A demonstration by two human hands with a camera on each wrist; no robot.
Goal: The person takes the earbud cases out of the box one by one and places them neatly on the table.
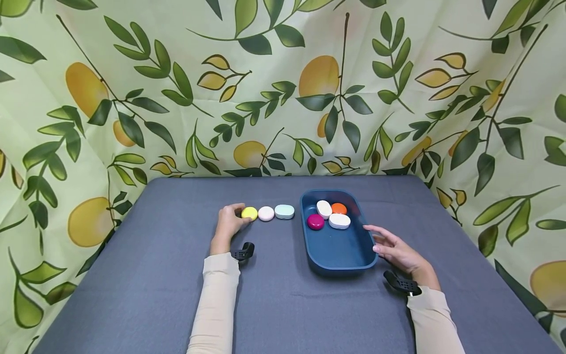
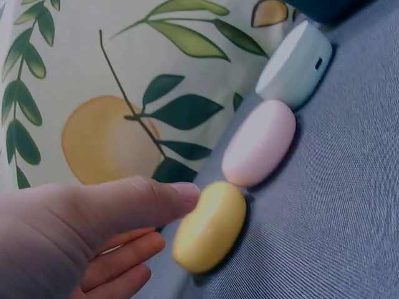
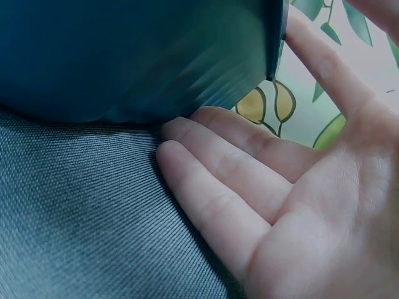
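In the head view, a yellow rounded case (image 1: 249, 213), a pink one (image 1: 266, 213) and a pale blue one (image 1: 284, 212) lie in a row on the table. The pale blue case (image 2: 298, 65) has a small dark slot in its side. My left hand (image 1: 230, 222) is at the yellow case (image 2: 211, 227), thumb tip against its near edge in the left wrist view; the index finger is hidden there. Loosely extended, the fingers of my right hand (image 1: 393, 250) touch the right side of a blue tray (image 1: 338, 253), also seen in the right wrist view.
Inside the tray sit a magenta case (image 1: 316, 221), an orange case (image 1: 339, 209) and two white cases (image 1: 339, 221). A grey cloth (image 1: 146, 275) covers the table. Behind it hangs a leaf-patterned curtain (image 1: 274, 64). Each wrist wears a black band (image 1: 243, 251).
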